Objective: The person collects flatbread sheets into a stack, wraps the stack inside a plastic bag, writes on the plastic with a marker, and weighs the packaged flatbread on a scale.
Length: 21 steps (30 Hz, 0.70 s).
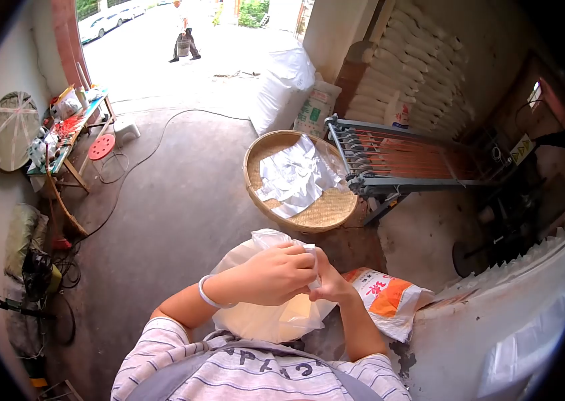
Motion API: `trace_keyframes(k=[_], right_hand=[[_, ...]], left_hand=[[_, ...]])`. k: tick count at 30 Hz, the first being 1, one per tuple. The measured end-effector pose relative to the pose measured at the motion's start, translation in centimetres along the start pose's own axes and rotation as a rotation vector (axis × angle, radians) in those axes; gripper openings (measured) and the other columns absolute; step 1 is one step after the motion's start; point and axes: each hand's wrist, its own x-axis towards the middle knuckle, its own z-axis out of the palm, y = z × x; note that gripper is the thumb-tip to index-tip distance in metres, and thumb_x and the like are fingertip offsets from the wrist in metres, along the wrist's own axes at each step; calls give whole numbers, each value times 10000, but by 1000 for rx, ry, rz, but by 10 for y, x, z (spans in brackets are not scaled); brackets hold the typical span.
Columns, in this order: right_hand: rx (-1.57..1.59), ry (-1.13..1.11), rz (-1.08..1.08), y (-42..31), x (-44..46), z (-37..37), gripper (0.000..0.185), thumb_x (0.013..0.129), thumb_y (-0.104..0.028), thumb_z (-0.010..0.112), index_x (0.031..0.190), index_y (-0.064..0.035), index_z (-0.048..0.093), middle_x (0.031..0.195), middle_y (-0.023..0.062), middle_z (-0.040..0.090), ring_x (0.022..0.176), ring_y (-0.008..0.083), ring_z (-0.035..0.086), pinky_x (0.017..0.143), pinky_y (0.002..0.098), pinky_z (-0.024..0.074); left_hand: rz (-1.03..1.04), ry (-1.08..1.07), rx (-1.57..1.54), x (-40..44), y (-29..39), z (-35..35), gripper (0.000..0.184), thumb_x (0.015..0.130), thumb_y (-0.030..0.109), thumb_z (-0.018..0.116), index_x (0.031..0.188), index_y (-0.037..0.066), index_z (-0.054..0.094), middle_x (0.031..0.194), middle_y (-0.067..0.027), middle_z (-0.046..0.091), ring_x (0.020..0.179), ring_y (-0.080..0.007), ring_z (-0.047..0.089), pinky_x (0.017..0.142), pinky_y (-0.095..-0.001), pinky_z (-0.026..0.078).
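Note:
Both hands meet in front of my chest, over a large pale plastic bag (pixel 232 257) with something yellowish inside. My left hand (pixel 276 274), a bangle on its wrist, has its fingers bent around the gathered white plastic. Close against it, my right hand (pixel 329 277) pinches the same white plastic (pixel 312 267). The fingertips are partly hidden. Beyond the hands, a round woven basket (pixel 322 214) holds crumpled white sheets (pixel 292 175). An orange and white printed sack (pixel 389 301) lies to the right of the bag.
A metal machine with rollers (pixel 416 155) stands beyond the basket at right, near stacked white sacks (pixel 403 60). A cluttered table (pixel 72 144) and red stool (pixel 101 147) are at left. A cable (pixel 155 144) crosses the floor. Outside, a person (pixel 183 37) carries a bucket.

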Motion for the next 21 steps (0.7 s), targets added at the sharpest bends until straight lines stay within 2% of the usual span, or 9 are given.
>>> trace_keyframes(k=[2,3,6,7,10,11,14,18,21], right_hand=[[-275,-154,-7,-4,0,12,731,648,-424,744,1199,-51,441,1161,54,479,1078,172,463,897,292,378],[-873,22,-28,-25,-6,35,611,713,-335,715,1186,-49,456,1123,39,503,1037,157,481,853,293,407],[-564,176,-265,89,-13,25,444,786,-274,649,1144,-61,496,1081,48,518,1007,157,491,797,300,431],[-254,123,-61,45,-4,28,303,873,-270,532,1088,-56,533,933,43,543,826,133,537,670,280,450],[131,58,529,-3,-6,20,317,928,-307,409,1114,-69,504,753,18,503,656,102,501,614,224,423],[71,-29,391,13,-8,17,363,940,-348,356,1107,-65,511,628,-27,488,520,71,467,501,215,380],[197,-126,286,29,-6,17,383,941,-351,351,1100,-47,520,686,-3,516,574,81,504,540,222,410],[451,-116,317,40,-5,10,387,937,-333,370,1080,-15,539,855,54,588,793,108,555,753,250,441],[74,-172,244,17,-10,16,220,902,-160,461,963,2,599,978,72,601,912,119,541,839,256,411]], left_hand=[[64,-91,21,13,-3,14,128,720,153,619,737,66,526,765,-62,487,748,-228,492,699,-339,404],[99,-139,33,17,-7,21,123,719,152,617,733,67,529,763,-65,489,742,-228,496,693,-338,409],[-61,-171,-167,14,-31,45,153,730,173,617,770,58,525,773,-66,500,736,-240,509,667,-341,425],[-223,-62,-243,10,-25,33,191,749,183,628,812,45,513,789,-74,514,728,-239,515,646,-338,435],[-350,-116,-309,-29,-37,30,235,754,198,652,848,42,503,808,-83,522,724,-227,512,647,-323,433],[-384,-134,-405,-38,-35,34,215,751,176,664,806,49,499,771,-77,516,708,-203,503,614,-306,425],[-457,-51,-231,-57,-20,50,218,741,167,673,744,53,488,725,-66,507,642,-194,501,554,-304,416],[-562,219,-174,-70,31,73,223,728,115,679,672,52,473,648,-64,493,512,-180,477,473,-301,399],[-526,265,-353,-83,48,98,152,725,65,678,736,40,529,710,-75,549,591,-171,531,523,-287,432]])
